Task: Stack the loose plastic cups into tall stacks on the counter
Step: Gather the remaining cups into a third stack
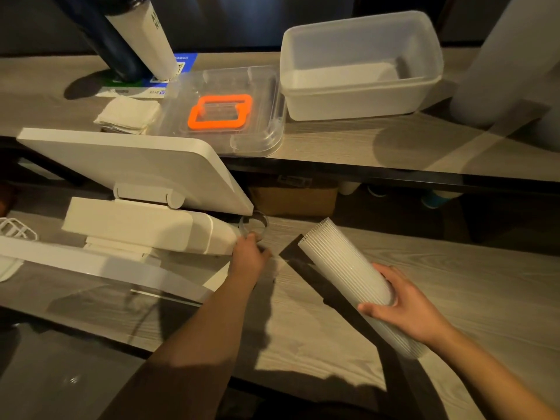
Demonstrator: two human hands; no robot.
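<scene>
Dim room w/ a grey wood-grain surface (439, 268) in front and a higher wood shelf (348, 144) behind it. Right hand (406, 307) grips a long stack of nested clear ribbed plastic cups (342, 268), fingers and thumb curled round its lower part; stack is tilted, open end pointing up-left, held above the surface. Left hand (250, 253) reaches to a single clear plastic cup (254, 227) lying on its side just beside the white point-of-sale terminal (136, 189); fingers touch its rim, can't tell if they've closed on it. On the shelf: frosted white rectangular plastic tub (360, 65), clear plastic lid w/ orange frame (219, 112), folded white napkins (128, 115).
</scene>
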